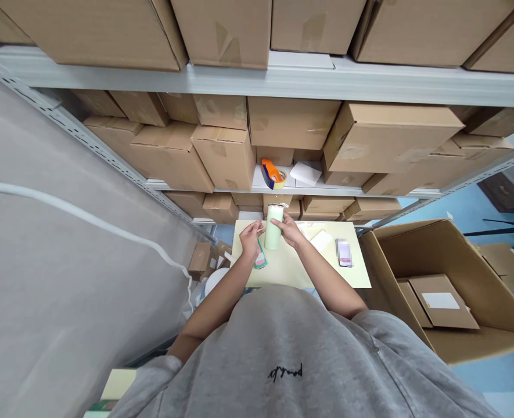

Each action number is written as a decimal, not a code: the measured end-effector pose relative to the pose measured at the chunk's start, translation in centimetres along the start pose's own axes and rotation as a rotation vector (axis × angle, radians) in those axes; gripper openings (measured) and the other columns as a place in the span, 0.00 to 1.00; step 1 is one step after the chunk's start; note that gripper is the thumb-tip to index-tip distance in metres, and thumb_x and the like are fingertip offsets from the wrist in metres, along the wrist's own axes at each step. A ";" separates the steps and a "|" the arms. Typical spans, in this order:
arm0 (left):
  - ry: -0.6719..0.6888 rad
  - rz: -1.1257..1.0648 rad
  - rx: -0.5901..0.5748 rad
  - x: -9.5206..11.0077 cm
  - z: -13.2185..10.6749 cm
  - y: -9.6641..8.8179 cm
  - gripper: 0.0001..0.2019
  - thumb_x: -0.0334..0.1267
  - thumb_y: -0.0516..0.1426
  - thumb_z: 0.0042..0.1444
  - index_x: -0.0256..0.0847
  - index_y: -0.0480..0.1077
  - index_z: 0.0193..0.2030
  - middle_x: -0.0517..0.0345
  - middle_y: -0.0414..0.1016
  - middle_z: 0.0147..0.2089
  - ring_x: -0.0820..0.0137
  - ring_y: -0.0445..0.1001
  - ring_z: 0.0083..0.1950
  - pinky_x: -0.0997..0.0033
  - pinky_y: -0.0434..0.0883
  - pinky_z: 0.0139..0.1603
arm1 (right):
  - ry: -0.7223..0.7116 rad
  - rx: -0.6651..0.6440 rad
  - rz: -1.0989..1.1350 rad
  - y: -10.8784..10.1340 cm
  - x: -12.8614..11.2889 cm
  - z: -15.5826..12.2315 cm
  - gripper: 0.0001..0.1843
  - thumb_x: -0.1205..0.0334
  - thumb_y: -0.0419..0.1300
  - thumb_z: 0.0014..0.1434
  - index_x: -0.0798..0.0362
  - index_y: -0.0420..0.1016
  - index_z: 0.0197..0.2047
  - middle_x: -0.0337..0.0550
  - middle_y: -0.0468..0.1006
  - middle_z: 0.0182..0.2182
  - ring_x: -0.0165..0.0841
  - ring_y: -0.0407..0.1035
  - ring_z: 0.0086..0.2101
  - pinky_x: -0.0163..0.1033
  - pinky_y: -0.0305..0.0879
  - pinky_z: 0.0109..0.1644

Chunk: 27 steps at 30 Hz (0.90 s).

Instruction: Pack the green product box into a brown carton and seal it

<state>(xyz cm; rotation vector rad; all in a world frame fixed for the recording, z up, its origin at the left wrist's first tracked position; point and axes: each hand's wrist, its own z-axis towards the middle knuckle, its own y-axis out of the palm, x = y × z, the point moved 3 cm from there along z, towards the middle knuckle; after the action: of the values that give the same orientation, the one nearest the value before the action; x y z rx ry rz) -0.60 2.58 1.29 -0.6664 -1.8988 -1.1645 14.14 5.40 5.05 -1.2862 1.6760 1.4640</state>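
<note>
A pale green cylinder (pixel 273 230) with a white top stands upright on a small pale yellow table (pixel 283 273). My right hand (pixel 290 230) is wrapped around its right side. My left hand (pixel 251 237) sits just left of the cylinder, fingers curled in a pinch close to it; what it pinches is too small to make out. Under the left hand lies a flat green and pink card (pixel 261 258). White papers (pixel 321 239) and a phone (pixel 344 253) lie on the table to the right.
Grey metal shelves (pixel 283 78) packed with cardboard boxes rise behind the table. An orange and blue tape dispenser (pixel 272 174) rests on a shelf. A large open carton (pixel 448 284) holding flat boxes stands at right. A grey wall with a white cable (pixel 86 220) is at left.
</note>
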 end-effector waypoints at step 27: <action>-0.079 0.002 -0.024 -0.2 0.2 0.1 0.20 0.46 0.76 0.43 0.36 0.80 0.40 0.50 0.82 0.38 0.67 0.82 0.41 0.64 0.77 0.48 | -0.005 0.043 -0.008 -0.3 0.0 0.6 0.35 0.51 0.81 0.35 0.47 0.72 0.44 0.40 0.84 0.38 0.38 0.77 0.39 0.48 0.75 0.51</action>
<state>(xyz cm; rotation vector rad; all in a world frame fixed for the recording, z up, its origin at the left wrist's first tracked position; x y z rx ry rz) -0.50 2.84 1.13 -0.7368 -1.9522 -1.1769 14.29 5.97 4.85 -1.2639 1.6881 1.4176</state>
